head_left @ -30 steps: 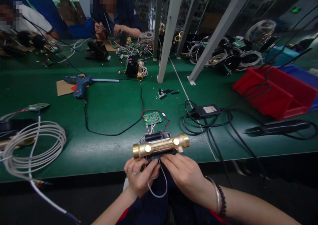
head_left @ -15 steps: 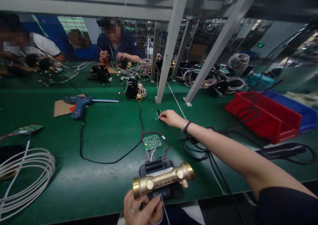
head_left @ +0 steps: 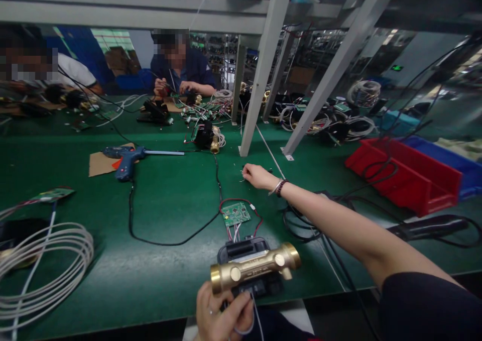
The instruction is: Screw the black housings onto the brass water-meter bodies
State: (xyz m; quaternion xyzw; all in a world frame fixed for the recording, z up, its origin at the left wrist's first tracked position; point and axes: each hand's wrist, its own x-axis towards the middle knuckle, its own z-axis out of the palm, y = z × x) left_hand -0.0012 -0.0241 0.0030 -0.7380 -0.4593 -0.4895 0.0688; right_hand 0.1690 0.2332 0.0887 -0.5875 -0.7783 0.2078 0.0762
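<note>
At the bench's front edge, my left hand (head_left: 224, 313) has its fingers closed on a grey cable (head_left: 258, 317) beside the black housing. A brass pipe fitting (head_left: 256, 269) lies across this black housing (head_left: 241, 249), just above the hand. Wires run from the housing to a green circuit board (head_left: 236, 214) with a red and black lead. My right hand (head_left: 258, 176) reaches out to the middle of the bench. Its fingertips are pinched together over a few small pieces, and what they hold is too small to make out.
A blue glue gun (head_left: 128, 161) rests on cardboard at the left, near coiled grey cable (head_left: 48, 275). Red (head_left: 406, 180) and blue bins stand at the right. Metal posts (head_left: 263, 75) rise from the green bench (head_left: 169, 190). Two people sit across, among wired parts.
The whole view has shifted slightly, so things appear a little further right. My right hand has moved slightly left relative to the bench, over the small pieces. My left hand keeps its grip.
</note>
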